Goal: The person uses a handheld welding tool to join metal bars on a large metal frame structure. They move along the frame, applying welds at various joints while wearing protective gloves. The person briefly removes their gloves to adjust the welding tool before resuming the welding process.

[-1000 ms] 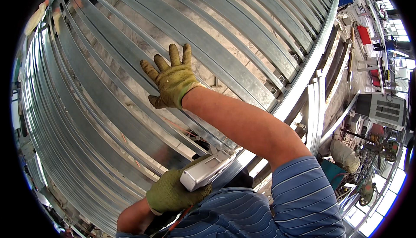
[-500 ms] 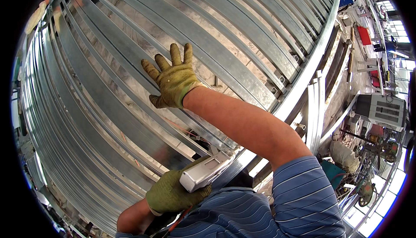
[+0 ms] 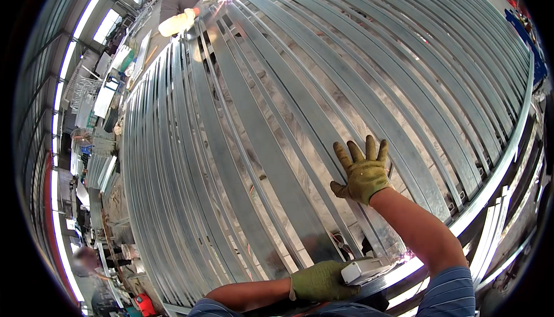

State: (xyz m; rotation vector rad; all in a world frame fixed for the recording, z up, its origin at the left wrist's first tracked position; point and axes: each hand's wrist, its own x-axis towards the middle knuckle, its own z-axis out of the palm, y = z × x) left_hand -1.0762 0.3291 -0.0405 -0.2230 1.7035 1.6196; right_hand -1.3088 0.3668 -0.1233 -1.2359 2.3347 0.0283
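A wide frame of long galvanised steel strips (image 3: 271, 161) fills the view, running away from me. My right hand (image 3: 362, 171), in a yellow-green glove, lies flat with fingers spread on one of the strips. My left hand (image 3: 319, 280), gloved the same, grips a pale grey welding torch handle (image 3: 362, 269) at the near edge of the frame. Small bright sparks (image 3: 408, 254) show just beyond the handle's tip, where it meets the frame's edge rail (image 3: 496, 184).
At the far end of the frame another person (image 3: 187, 0) in a pale glove works with sparks flying. A further person (image 3: 86, 262) stands at lower left beside benches and stacked metal parts. More steel sections (image 3: 519, 224) lie along the right.
My head has turned up and left, so both hands sit lower and further right in the picture. Sparks now show at the tool's tip. My grip and the flat right hand are unchanged.
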